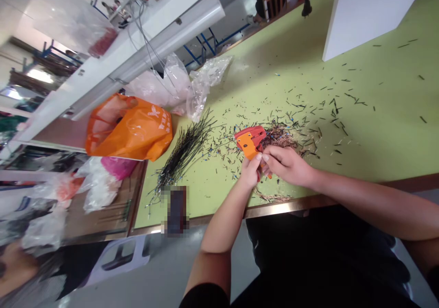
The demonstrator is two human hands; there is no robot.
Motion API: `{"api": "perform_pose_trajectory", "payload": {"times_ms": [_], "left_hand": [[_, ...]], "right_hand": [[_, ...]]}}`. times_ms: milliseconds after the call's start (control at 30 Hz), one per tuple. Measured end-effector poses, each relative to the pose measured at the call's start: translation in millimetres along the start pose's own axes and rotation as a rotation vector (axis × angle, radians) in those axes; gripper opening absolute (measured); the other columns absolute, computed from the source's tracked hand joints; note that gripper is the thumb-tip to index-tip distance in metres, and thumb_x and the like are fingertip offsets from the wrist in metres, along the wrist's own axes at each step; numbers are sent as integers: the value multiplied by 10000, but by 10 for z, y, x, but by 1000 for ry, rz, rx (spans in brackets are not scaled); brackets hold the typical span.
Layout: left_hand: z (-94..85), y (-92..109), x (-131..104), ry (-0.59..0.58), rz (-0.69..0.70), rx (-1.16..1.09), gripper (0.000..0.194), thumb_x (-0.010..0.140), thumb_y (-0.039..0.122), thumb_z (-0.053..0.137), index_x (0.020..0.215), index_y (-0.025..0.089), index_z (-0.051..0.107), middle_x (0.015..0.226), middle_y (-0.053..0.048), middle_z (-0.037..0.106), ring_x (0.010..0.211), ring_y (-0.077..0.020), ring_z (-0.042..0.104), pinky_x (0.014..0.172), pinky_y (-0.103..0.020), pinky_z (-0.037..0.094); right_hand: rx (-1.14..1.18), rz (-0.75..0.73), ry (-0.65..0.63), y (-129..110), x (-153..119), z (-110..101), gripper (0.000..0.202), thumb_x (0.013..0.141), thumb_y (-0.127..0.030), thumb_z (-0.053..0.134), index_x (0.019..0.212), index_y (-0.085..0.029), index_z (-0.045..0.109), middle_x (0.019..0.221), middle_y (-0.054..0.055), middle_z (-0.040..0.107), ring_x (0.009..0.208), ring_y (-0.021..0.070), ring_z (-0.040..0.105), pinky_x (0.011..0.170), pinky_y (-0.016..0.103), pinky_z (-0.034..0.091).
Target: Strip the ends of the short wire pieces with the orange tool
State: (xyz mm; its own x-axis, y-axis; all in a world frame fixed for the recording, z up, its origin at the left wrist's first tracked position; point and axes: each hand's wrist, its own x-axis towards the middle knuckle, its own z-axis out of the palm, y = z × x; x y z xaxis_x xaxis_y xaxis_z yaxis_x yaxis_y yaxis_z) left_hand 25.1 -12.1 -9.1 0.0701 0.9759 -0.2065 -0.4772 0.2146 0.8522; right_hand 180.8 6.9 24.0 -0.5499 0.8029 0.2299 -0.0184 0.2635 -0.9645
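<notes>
An orange and red wire stripper [249,140] is held low over the table, its head pointing up and to the left. My left hand [250,172] is closed round its handles, with the thumb near the orange body. Beside it, my right hand [287,165] has its fingers pinched together at the handles; what they grip is hidden. Under and behind the tool lies a heap of short copper and dark wire pieces [283,136]. A bundle of long black wires [187,150] lies to the left.
An orange plastic bag [132,127] and clear bags [206,86] line the table's left side. A blurred dark object [176,209] rests near the front edge. Wire scraps dot the green tabletop [387,130]. A white panel [370,15] stands at the back right. Someone's arm [17,269] shows lower left.
</notes>
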Motion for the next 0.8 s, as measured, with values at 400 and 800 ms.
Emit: {"api": "perform_pose_trajectory", "payload": {"times_ms": [400,800], "left_hand": [[4,94,50,-215,-104,22,644,633,763,818,609,195,517,463,25,509,404,-126,489,432,-259,430],[-95,210,34,-452,-287,134,668,628,859,732,671,214,562,551,-1,545,496,-185,561,612,-400,522]], "right_hand": [[208,3,-14,-24,8,-57,328,1064,-463,501,887,-199,581,695,6,668,578,137,663,541,251,549],[519,188,-119,-83,199,-466,380,1040,-406,542,721,-200,553,505,-100,279,444,86,188,453,259,178]]}}
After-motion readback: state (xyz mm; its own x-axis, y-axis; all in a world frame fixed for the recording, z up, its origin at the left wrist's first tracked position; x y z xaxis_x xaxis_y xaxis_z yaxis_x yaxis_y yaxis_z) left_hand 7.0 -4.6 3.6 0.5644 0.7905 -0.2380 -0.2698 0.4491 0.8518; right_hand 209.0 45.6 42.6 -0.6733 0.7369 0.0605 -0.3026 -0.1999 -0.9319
